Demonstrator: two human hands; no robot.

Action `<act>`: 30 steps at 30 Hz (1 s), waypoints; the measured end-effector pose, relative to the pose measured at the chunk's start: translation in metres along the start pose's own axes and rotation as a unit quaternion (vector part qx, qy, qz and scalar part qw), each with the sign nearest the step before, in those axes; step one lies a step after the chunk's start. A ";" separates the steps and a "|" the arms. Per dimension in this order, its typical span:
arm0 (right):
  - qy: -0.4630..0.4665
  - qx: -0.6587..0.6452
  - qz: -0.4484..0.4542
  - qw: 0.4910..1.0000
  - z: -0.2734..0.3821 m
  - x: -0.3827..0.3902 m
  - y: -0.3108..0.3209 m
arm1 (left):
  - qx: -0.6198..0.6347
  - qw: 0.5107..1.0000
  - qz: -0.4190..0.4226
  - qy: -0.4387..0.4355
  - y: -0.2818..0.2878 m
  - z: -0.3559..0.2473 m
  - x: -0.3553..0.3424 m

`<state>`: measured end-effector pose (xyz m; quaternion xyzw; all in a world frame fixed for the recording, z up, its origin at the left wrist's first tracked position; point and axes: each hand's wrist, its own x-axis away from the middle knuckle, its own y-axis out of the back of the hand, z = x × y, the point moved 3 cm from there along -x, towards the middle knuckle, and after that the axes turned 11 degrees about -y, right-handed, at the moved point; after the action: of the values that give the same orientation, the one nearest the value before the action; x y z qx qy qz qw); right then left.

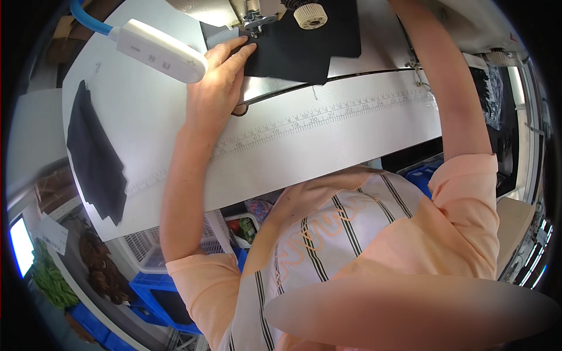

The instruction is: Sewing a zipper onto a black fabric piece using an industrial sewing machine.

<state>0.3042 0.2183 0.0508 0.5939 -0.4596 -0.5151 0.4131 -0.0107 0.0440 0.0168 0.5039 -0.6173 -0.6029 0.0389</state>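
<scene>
My left hand (218, 85) lies on the white sewing table, fingers stretched out flat. Its fingertips press on the edge of a black fabric piece (293, 58), close beside the presser foot (255, 24) of a sewing machine. Part of the fabric runs under the machine head, and a grey piece (224, 37) shows at its left edge. Up along the machine's right side reaches my right forearm (436, 64); the hand itself is cut off by the top edge of the picture.
A stack of black fabric pieces (96, 155) lies on the table's left side. Above my left wrist hangs a white lamp (164, 51) on a blue neck. A printed ruler (295, 124) crosses the tabletop. Below stand a white basket (153, 257) and a blue crate (167, 301).
</scene>
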 end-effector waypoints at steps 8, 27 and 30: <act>0.023 -0.128 0.099 0.987 -0.012 0.207 0.061 | -0.096 0.994 -0.057 -0.009 0.012 -0.009 0.004; 0.214 -0.543 0.020 0.812 0.135 0.109 0.015 | -0.163 0.985 -0.007 -0.052 -0.010 -0.026 0.009; 0.144 -0.468 0.134 0.862 0.127 0.115 0.008 | -0.176 0.983 -0.001 -0.051 -0.010 -0.025 0.009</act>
<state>0.1830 0.1024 0.0160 0.3310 -0.1747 -0.5182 0.7690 0.0076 0.0226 0.0105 0.4584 -0.5026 -0.7269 0.0947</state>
